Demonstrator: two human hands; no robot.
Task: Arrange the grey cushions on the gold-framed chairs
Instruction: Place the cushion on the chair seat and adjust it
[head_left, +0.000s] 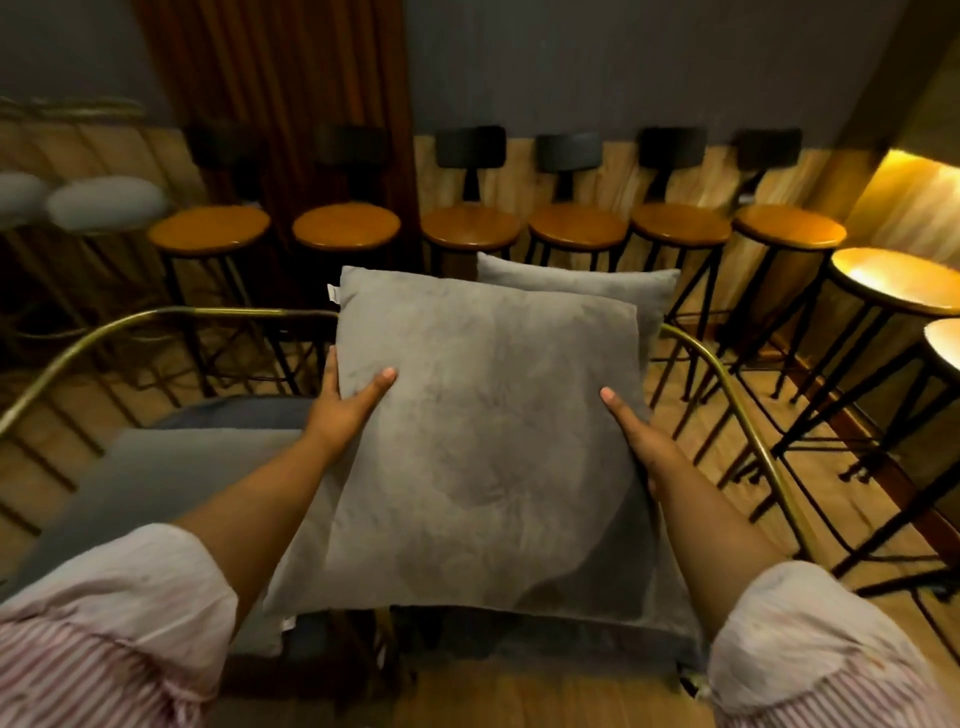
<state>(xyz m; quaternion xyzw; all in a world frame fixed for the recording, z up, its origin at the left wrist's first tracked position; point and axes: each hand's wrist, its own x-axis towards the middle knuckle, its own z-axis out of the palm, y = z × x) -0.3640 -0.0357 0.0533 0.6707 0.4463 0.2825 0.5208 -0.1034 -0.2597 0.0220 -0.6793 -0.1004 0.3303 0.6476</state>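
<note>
**Observer:** Over the seat of the right-hand gold-framed chair (727, 395), both hands held a large grey cushion (483, 441) by its side edges. Left hand (348, 400): thumb laid across the cushion face, fingers (331, 371) wrapped round the left edge, pinching the fabric. Right hand (636, 431): thumb on the face, remaining fingers hidden behind the right edge; grip looked firm, though I could not tell how far they curled.

**Assistant:** Where did the cushion sit relative to the chair?

**Observer:** Tilted, top edge away from the person, bottom edge near the seat front. A second grey cushion (597, 291) stood behind it against the curved backrest rail. Another gold-framed chair (130, 322) with a grey seat stood just to the left. Wooden bar stools (470, 226) lined the far wall.

**Assistant:** Advice for the placing?

**Observer:** My judgement: keep both grips level, stand the cushion upright against the one behind, centre it between the arms, then smooth the corners before letting go.
</note>
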